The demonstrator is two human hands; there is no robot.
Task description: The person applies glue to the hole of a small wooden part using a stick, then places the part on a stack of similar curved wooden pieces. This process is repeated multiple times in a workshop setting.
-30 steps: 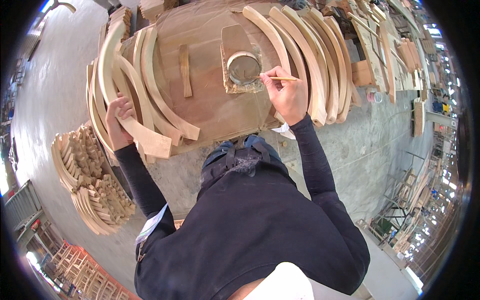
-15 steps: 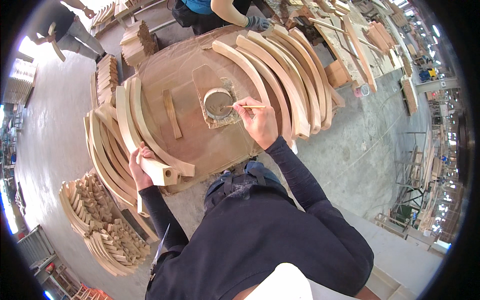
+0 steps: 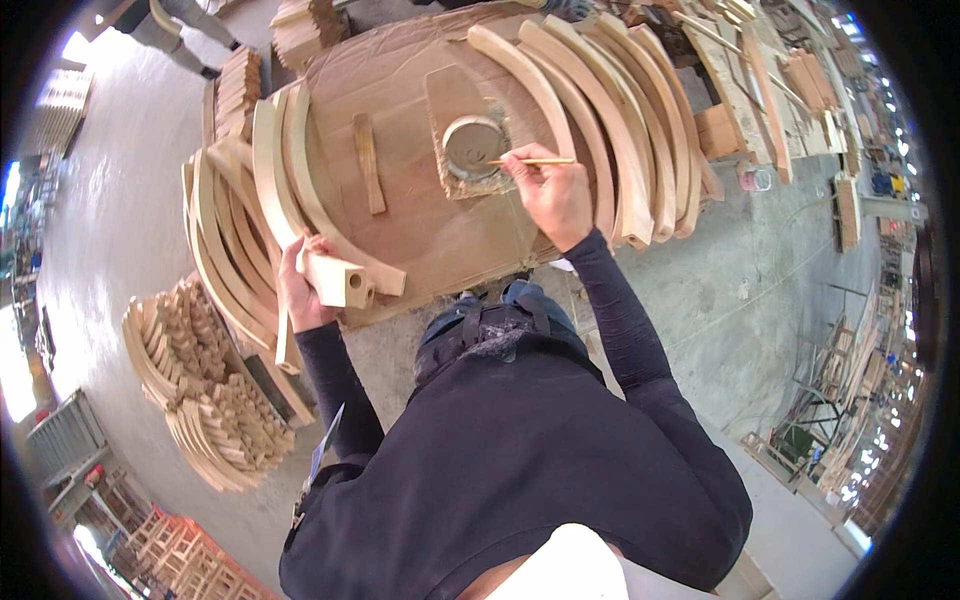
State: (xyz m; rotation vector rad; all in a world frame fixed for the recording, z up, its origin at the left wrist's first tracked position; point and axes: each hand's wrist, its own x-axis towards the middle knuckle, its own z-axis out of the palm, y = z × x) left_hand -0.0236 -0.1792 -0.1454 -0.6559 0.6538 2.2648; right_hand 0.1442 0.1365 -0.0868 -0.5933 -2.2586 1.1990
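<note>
My left hand point(image 3: 308, 283) is closed around the near end of a curved wooden piece point(image 3: 272, 172); a round hole shows in its end face. Another curved piece lies right beside it. Between the fingertips of my right hand point(image 3: 556, 196) is a thin wooden stick point(image 3: 540, 161). Its left tip reaches into a round tub point(image 3: 449, 150) of grey-brown paste; whether that tip carries bristles is too small to tell. The tub stands on a stained board point(image 3: 452, 95) on the cardboard-covered table point(image 3: 410, 235).
A flat wooden strip point(image 3: 369, 165) lies left of the tub. Curved pieces point(image 3: 630, 130) line the table's right side. Stacked wooden parts point(image 3: 215, 390) stand at the lower left. A workbench point(image 3: 745, 100) is at the far right, and another person point(image 3: 165, 30) stands at the far left.
The table and everything on it appear higher and slightly to the right in the picture. Both hands keep their holds; the stick's tip is still in the tub.
</note>
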